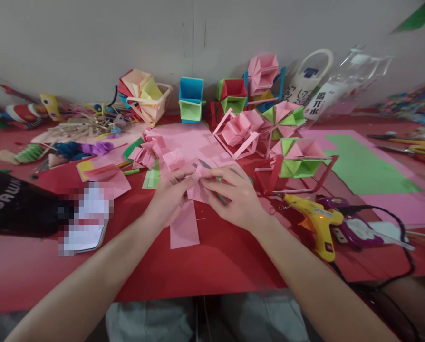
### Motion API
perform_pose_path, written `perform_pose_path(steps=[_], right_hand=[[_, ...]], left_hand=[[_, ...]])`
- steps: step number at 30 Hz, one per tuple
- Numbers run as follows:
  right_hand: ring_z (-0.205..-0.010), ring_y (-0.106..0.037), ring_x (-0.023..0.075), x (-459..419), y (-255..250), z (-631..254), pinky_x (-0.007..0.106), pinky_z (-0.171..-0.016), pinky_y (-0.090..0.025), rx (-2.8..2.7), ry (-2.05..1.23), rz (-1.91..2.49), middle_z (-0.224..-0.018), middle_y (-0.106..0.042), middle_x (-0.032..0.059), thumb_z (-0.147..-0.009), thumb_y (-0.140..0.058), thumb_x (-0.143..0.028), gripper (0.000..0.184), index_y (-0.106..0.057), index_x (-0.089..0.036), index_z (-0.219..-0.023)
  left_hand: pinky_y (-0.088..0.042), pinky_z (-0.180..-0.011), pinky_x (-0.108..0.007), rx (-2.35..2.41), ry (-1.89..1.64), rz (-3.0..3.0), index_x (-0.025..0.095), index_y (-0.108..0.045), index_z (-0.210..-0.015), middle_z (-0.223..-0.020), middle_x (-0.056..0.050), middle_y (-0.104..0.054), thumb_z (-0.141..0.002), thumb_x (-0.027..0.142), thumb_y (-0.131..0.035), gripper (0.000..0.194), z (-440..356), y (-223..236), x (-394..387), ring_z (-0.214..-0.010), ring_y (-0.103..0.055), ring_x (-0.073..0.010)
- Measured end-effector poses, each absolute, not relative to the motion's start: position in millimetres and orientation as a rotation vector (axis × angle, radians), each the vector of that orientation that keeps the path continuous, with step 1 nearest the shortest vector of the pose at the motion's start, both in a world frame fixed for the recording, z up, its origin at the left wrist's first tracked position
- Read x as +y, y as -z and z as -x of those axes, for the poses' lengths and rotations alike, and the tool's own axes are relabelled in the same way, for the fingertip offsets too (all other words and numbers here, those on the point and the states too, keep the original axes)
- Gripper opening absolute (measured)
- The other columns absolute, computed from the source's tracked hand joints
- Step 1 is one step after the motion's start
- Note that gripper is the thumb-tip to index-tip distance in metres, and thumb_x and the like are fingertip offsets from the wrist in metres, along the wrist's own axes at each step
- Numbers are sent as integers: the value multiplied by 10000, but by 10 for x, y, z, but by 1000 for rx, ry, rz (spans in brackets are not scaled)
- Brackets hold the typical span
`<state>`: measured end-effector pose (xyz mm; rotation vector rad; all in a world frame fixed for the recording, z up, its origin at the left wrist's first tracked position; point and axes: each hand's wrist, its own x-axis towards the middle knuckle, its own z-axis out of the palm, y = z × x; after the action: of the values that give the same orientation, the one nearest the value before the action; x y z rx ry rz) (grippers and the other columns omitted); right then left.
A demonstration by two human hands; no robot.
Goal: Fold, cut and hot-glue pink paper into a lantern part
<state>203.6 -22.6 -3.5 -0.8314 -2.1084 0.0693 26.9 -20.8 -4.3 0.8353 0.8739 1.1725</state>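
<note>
A small piece of pink paper (197,192) is pinched between my two hands above the red table. My left hand (171,192) closes its thumb and fingers on the paper's left side. My right hand (236,192) grips its upper right part, the fingers bent over it. Scissors (203,164) show partly around my right hand, blades beyond the paper and handle near the fingers; whether they are held or lie behind, I cannot tell. Under the hands lies a pink paper strip (184,230). A folded pink paper piece (173,159) sits just beyond my left hand.
Folded-paper wheels on stick frames (298,159) stand at the back and right. A yellow glue gun (314,218) with its cord lies right, beside a purple power strip (355,232). At left are a phone (87,223) and a black bottle (18,204). Green paper (367,164) lies far right.
</note>
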Motion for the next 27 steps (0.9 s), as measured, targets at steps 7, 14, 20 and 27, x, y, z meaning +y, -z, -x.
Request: perform_pose_path(steps=[7,14,20,27], right_hand=[[-968,-622,195,-171,39,-2062,368,-872,-513,-1984,-194,897,-1023,-674,57,-930,-572,-167,250,-685,-252,-1135],[-1030,-617,258,-33,83,-2248,403,-889,-505,-1934,-242,1270,-1071,-648,96,-872,-652,-334,204,-668,-209,-1032],[-938,-615,301,-37,107,-2381,409,-802,-483,-2140,-212,1710,-976,-666,106,-777,-684,-459,347,-618,-178,-969],[-931,-623,276,-55,39,-2412,368,-814,-460,-2195,-259,1833,-1007,-660,110,-746,-660,-399,345,-638,-170,-1004]], left_hand=[[-482,-573,-241,1009,-1089,-1066,191,-719,-985,-705,18,-588,-756,294,-742,253,-231,4,-221,-616,-544,-104],[-531,-751,-322,1323,-1147,-1582,183,-675,-1021,-991,-51,-710,-764,185,-618,264,-88,77,-90,-844,-662,-187],[-501,-672,-272,1525,-1164,-1707,209,-605,-1004,-984,-28,-658,-748,142,-553,270,61,-1,-18,-869,-631,-175],[-490,-615,-241,1437,-1237,-1689,200,-575,-886,-930,-15,-626,-735,112,-539,178,77,-17,0,-789,-597,-140]])
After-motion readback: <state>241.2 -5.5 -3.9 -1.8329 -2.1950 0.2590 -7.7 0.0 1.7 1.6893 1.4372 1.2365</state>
